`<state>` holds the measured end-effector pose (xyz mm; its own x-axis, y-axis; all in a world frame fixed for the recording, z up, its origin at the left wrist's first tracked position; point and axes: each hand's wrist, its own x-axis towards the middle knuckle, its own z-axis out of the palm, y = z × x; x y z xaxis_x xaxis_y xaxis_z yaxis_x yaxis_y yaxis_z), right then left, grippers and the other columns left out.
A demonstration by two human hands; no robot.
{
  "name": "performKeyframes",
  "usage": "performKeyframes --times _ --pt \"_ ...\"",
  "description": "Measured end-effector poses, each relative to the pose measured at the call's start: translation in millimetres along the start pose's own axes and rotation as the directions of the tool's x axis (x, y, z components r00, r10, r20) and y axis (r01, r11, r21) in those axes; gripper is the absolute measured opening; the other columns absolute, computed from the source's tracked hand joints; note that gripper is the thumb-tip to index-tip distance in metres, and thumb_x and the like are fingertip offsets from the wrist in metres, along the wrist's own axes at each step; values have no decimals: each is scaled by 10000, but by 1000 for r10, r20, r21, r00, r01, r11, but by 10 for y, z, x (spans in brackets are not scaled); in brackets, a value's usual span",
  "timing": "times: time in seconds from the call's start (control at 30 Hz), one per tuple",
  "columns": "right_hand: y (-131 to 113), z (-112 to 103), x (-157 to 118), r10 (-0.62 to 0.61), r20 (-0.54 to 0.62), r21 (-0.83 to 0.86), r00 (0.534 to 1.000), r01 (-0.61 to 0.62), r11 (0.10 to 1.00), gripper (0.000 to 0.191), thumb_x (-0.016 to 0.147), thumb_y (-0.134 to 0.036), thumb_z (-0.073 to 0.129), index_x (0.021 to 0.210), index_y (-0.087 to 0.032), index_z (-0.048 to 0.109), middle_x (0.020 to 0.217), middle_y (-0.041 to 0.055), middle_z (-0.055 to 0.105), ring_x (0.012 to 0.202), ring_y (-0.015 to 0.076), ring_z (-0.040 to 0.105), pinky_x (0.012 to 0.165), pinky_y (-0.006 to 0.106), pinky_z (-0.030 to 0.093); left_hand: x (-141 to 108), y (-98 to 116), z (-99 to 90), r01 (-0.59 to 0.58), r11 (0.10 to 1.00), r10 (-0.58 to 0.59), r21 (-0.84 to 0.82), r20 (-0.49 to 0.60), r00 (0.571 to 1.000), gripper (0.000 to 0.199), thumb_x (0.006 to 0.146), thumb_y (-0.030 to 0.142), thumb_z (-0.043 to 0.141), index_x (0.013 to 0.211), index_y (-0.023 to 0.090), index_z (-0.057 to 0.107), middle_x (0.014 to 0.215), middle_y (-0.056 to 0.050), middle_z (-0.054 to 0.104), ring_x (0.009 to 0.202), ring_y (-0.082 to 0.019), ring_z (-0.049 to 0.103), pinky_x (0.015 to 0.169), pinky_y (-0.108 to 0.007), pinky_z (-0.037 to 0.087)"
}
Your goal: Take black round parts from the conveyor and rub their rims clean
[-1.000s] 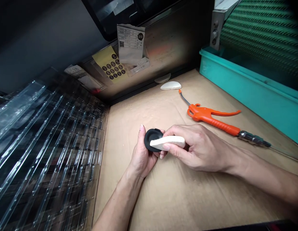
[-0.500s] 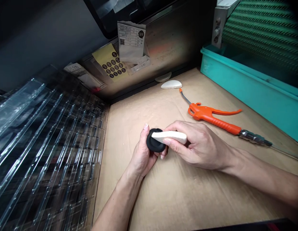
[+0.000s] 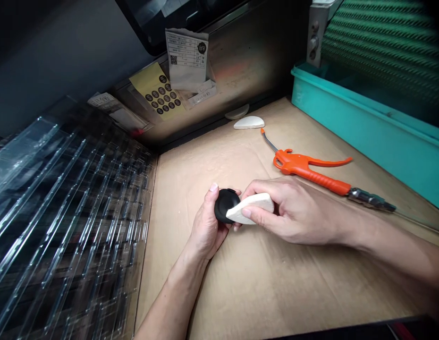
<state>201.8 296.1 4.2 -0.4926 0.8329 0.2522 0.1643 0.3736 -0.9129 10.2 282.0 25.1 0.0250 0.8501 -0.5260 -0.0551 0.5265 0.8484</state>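
My left hand (image 3: 207,221) is closed around a round black part (image 3: 224,204) with a smooth, slightly dished face, its thumb along the left edge. Between the thumb and fingers of my right hand (image 3: 288,210) is a flat, half-round white pad (image 3: 257,208) that looks like felt or sponge. The pad's pointed tip touches the lower right of the black part's face. What the part's underside looks like is hidden by the left fingers.
An orange air blow gun (image 3: 308,170) with a hose lies right of my hands. Another white pad (image 3: 249,123) rests at the back. Stacked clear plastic trays (image 3: 63,212) stand left; a teal bin (image 3: 364,137) stands right. Brown cardboard (image 3: 191,165) covers the worktop.
The white pad has tilted and its tip has moved from the upper middle of the black part to its lower right edge, uncovering more of the face. The camera view has shifted slightly.
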Motion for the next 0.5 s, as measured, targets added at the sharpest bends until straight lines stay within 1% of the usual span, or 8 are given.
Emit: performKeyframes --times 0.07,0.13,0.23,0.3,0.4,0.5 --pt "9 -13 -2 20 -10 -101 1000 -21 995 182 892 -296 539 851 -170 664 688 -26 620 554 62 447 511 265 270 1 6 -4 9 1000 -9 1 2 1000 576 924 671 465 942 120 632 627 -26 564 466 -127 518 442 -240 397" --pt "30 -5 -7 21 -36 -160 999 -26 987 207 900 -321 526 870 -172 666 712 -13 634 549 72 445 515 277 259 6 9 -13 18 1000 -18 -4 18 1000 598 930 674 446 980 109 635 631 -36 578 473 -131 527 445 -240 397" --pt "68 35 -12 -20 -111 -209 994 -3 978 236 922 -340 518 921 -157 668 738 2 656 525 73 440 521 287 261 22 13 -28 17 1000 -16 -10 77 997 621 956 675 370 972 113 633 579 -41 570 470 -126 508 453 -231 382" --pt "91 73 -14 -51 -163 -233 985 12 972 242 934 -345 525 927 -145 662 748 6 661 517 73 437 525 296 263 31 16 -34 12 1000 -11 -4 114 993 621 972 666 324 925 126 626 541 -43 559 469 -127 494 467 -230 385" --pt "117 140 -16 -93 -235 -223 968 40 974 231 948 -339 542 933 -136 652 809 21 672 602 91 506 564 298 307 32 23 -32 10 1000 -10 4 126 992 599 981 636 332 801 134 602 517 -48 551 470 -130 487 476 -238 394" --pt "123 197 -15 -145 -266 -136 953 111 984 206 951 -323 563 980 -136 647 879 29 683 724 109 571 621 286 362 25 25 -28 12 1000 -11 -7 140 990 580 982 609 365 730 136 587 525 -47 550 471 -129 496 470 -244 385"
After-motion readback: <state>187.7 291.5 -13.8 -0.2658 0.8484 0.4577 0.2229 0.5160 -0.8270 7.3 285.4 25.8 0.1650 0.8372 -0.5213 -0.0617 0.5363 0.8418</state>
